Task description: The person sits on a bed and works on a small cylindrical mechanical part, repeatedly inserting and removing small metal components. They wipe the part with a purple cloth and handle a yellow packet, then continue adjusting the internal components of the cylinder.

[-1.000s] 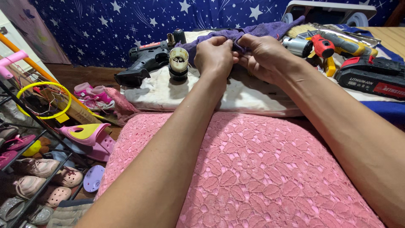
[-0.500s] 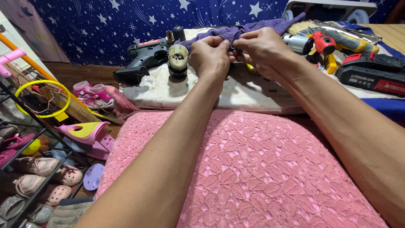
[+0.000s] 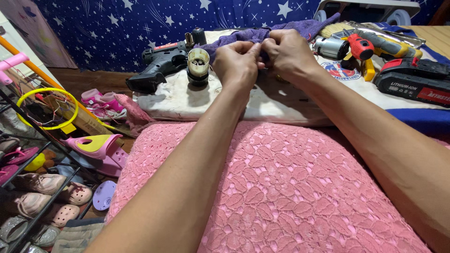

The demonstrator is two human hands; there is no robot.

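Behind the work area a dark blue cloth with white stars (image 3: 140, 23) is hanging as a backdrop. I am looking down over a pink lace cushion (image 3: 281, 187) at a dirty white pad (image 3: 187, 100), where both hands are working close together. My left hand (image 3: 238, 63) and my right hand (image 3: 289, 55) are meeting at the fingertips, and both are pinching the purple rag (image 3: 243, 35), which is lying along the far edge of the pad and running to the right behind the hands. Whether something small is sitting inside the rag between the fingers, I cannot tell.

Just left of the left hand a round gearbox part (image 3: 198, 66) is standing upright on the pad, and behind it a black drill body (image 3: 157, 63) is lying on its side. To the right of the right hand I am seeing a small motor (image 3: 330, 47), a red and yellow tool (image 3: 375, 44) and a black battery pack (image 3: 412, 82). On the floor at the left a shoe rack (image 3: 33, 187) is holding sandals, with a yellow hoop (image 3: 47, 107) near it.
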